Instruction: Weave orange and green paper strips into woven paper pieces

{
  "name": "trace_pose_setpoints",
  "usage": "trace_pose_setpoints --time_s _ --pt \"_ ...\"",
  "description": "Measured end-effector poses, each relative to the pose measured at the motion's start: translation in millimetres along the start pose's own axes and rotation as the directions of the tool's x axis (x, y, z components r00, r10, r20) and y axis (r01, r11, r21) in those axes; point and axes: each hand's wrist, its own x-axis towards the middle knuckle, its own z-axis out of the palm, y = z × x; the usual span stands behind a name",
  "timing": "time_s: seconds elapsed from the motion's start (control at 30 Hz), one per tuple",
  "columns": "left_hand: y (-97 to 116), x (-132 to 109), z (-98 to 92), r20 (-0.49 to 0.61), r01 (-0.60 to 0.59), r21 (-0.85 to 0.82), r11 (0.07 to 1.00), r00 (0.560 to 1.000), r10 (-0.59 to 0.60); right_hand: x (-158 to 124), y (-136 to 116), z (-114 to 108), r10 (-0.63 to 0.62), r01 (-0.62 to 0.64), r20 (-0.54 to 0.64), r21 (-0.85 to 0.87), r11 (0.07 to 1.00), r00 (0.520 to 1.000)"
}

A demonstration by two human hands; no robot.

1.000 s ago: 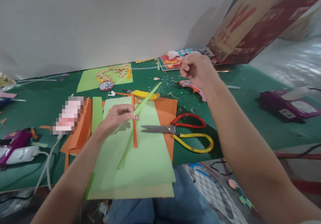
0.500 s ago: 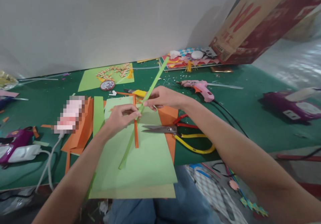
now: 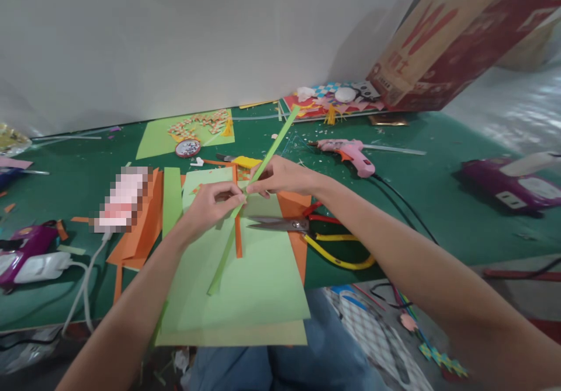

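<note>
Near the far edge of the pale paper (image 3: 263,286), the left hand (image 3: 215,203) and right hand (image 3: 283,176) both pinch a green strip (image 3: 280,137), likely light and bendy, best held gently mid-way.

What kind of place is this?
It looks like a craft table, maybe in a workshop or at home; I can't tell which. You can see scissors, a pink glue gun and sheets of green paper on it.

Head view, forward-down across table (image 3: 421,189)
</note>
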Motion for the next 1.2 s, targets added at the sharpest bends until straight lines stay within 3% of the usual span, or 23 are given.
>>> trace_pose_setpoints --time_s 0.23,0.5,0.73,1.0,1.2 --pt "0 -1 -0.6 0.013 0.01 -0.045 0.999 1.0 -0.01 -2 0 -12 -0.01 0.013 -0.076 0.042 0.999 0.997" --pt "2 -1 -1.0 0.015 0.013 -0.024 1.0 1.0 -0.013 -2 3 -30 -0.045 0.092 -0.313 0.139 0.986 0.949" --pt "2 -1 -1.0 0.025 0.029 -0.039 0.999 0.999 -0.028 -6 3 -45 -0.04 0.142 -0.542 0.148 0.979 0.839" --pt "-1 -2 -0.8 0.021 0.041 -0.07 0.997 0.999 -0.04 -9 3 -59 -0.075 0.263 -0.707 0.161 0.951 0.704" --pt "1 -2 -1.6 0.045 0.073 -0.094 0.993 0.997 -0.069 -7 4 -53 -0.048 0.267 -0.651 0.242 0.933 0.757"
